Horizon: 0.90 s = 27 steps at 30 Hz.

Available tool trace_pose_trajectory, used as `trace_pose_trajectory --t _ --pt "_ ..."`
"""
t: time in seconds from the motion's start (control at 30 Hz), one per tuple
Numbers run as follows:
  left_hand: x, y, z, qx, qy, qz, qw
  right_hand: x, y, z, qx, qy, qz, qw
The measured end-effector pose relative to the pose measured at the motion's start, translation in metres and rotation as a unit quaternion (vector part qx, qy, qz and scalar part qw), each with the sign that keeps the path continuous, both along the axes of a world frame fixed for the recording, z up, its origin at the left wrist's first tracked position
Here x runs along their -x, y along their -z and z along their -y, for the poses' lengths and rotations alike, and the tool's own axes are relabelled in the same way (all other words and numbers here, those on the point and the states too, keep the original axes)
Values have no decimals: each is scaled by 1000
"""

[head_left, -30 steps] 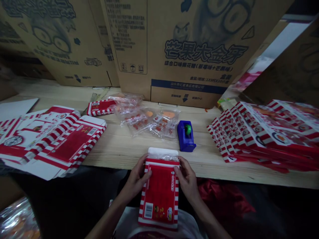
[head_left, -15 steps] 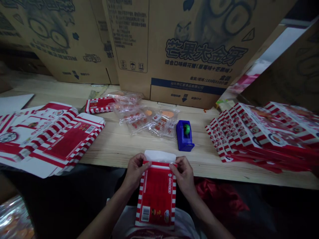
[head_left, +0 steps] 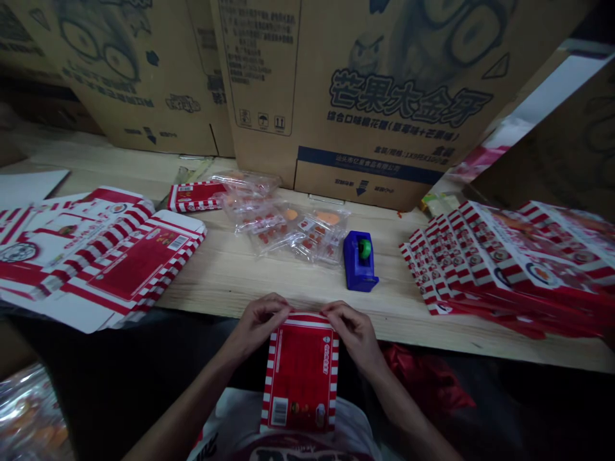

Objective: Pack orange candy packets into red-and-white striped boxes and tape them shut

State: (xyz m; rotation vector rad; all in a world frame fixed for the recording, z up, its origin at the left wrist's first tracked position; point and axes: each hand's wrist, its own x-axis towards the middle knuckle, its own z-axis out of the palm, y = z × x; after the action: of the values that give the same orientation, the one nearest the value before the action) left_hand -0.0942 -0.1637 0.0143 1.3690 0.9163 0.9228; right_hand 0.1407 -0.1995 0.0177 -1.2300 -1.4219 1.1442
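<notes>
A red and white striped candy box (head_left: pixel 302 374) stands in front of my body at the table's near edge, its barcode side facing me. My left hand (head_left: pixel 262 323) pinches its top left corner. At the top right corner, my right hand (head_left: pixel 353 330) grips the box with thumb and fingers. The white end flap no longer shows above the top edge, which looks folded over. Beyond my hands sits a blue tape dispenser (head_left: pixel 360 262) with a green core. Clear plastic candy packets (head_left: pixel 298 230) lie in a loose pile left of it.
Flat striped cartons (head_left: pixel 139 256) are stacked on the left. Several striped boxes (head_left: pixel 504 262) lean in rows on the right. Big cardboard cartons (head_left: pixel 269 83) stand along the back. A red box (head_left: pixel 199 196) lies by the packets. More packets (head_left: pixel 33 416) are at lower left.
The white flap that stood up from the box top has been folded down. Both hands have moved onto the top edge, still holding the corners. My view has shifted slightly.
</notes>
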Motion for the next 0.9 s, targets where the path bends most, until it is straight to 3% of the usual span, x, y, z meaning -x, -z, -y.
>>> trace_pose_trajectory --t 0.17,0.37,0.5,0.6,0.77,0.9 --pt "1 -12 -9 1 4 -58 998 -1 -12 -7 27 -5 75 997" --pt "1 -27 -30 149 69 13 986 -4 -29 -23 51 -10 82 995" --pt "1 -30 -32 94 85 2 992 -4 -30 -24 33 -13 83 996" --pt "-2 -23 -24 49 91 4 995 -6 -29 -19 3 -7 86 996" --pt "-18 -8 -11 131 40 71 988 -13 -24 -22 42 -12 40 998" --pt "-33 -11 -13 171 -53 66 982 -15 -19 -35 67 -22 69 995"
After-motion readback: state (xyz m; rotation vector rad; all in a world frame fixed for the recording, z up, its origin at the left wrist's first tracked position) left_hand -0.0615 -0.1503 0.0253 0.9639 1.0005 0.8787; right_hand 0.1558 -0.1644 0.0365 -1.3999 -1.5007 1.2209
